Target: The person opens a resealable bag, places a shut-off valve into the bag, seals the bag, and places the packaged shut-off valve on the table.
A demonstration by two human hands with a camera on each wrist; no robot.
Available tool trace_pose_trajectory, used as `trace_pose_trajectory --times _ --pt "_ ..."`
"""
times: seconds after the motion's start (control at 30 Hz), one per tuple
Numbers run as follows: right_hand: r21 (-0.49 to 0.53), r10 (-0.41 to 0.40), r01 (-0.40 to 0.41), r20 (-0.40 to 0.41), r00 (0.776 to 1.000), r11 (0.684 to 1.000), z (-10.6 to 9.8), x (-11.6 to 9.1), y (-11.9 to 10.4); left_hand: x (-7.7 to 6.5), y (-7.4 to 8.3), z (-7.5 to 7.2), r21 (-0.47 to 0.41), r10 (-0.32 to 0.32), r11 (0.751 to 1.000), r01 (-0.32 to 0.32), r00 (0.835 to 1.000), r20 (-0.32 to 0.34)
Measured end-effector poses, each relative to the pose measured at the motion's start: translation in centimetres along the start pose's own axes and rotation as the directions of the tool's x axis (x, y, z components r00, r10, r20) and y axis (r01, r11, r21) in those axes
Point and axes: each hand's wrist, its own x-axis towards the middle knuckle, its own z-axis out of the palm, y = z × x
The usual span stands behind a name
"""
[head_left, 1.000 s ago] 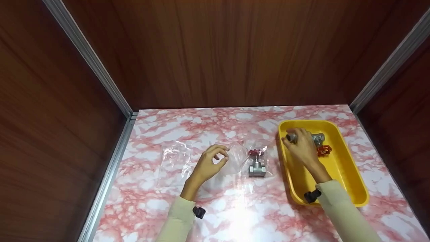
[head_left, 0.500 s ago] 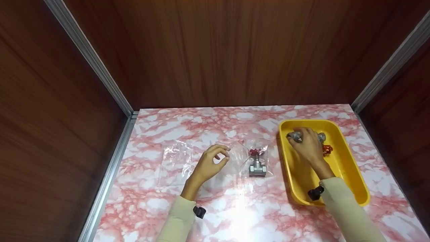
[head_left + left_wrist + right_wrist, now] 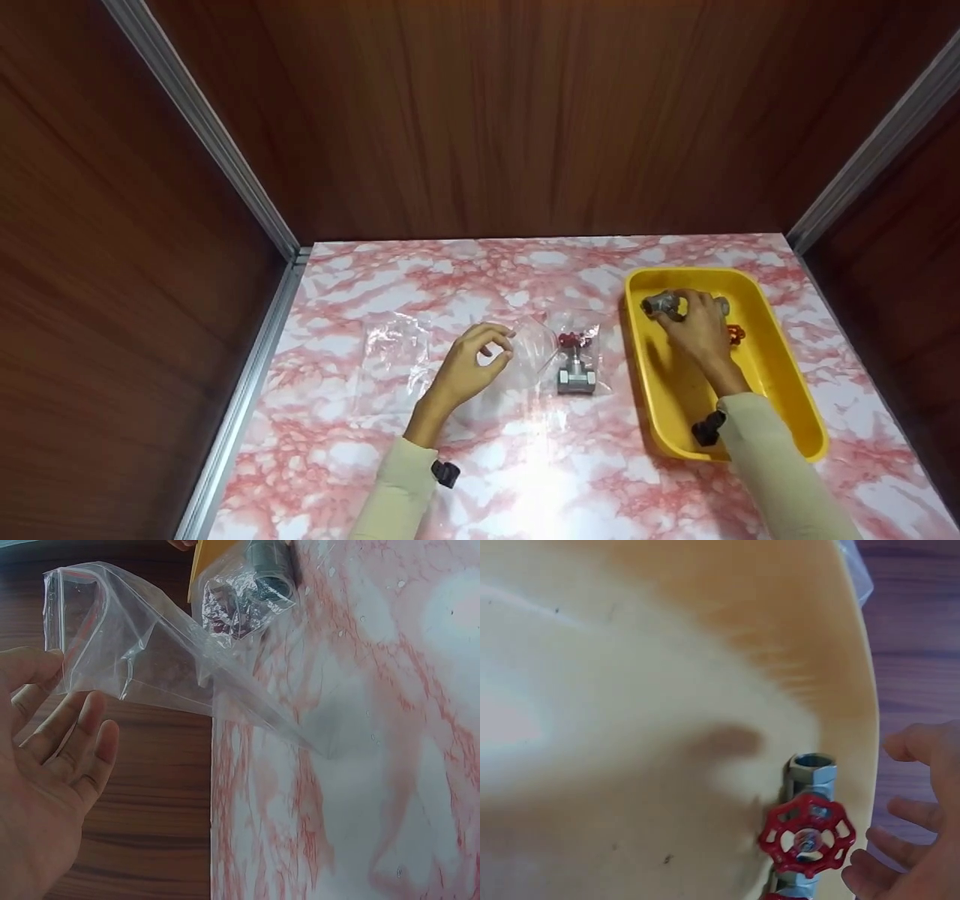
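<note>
My left hand pinches the mouth of a clear zip bag between thumb and forefinger, its other fingers loosely bent. The bag rises from the table and sags toward its lower end. Over the yellow tray, my right hand reaches in beside a metal gate valve. In the right wrist view the fingers are spread apart at the tray's rim, while the valve's red handwheel faces up. A second valve's red handwheel shows past the hand, which hides most of that valve.
Between the left hand and the tray lies another valve with a red wheel, inside a clear bag. A flat clear bag lies left of the left hand. Wooden panels stand behind and at both sides of the table.
My right hand has shifted a little right inside the tray, uncovering more of the near valve and covering more of the second one. My left hand has stayed in place.
</note>
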Motion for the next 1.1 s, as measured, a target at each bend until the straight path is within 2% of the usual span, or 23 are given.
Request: trace_pose_trajectory --times 0.33,0.87,1.1 --pt "-0.024 0.044 -0.043 0.041 0.998 0.999 0.1 0.5 1.0 -0.2 0.0 -0.1 0.009 0.009 1.0 -0.009 1.0 0.002" --pt "-0.124 0.066 -0.054 0.091 0.994 0.991 0.8 1.7 1.4 -0.1 0.0 0.2 -0.001 -0.002 1.0 0.002 1.0 0.01" --pt "-0.147 0.086 -0.064 0.15 0.985 0.987 1.1 2.2 1.7 -0.1 0.0 0.2 0.006 0.009 1.0 -0.009 1.0 0.017"
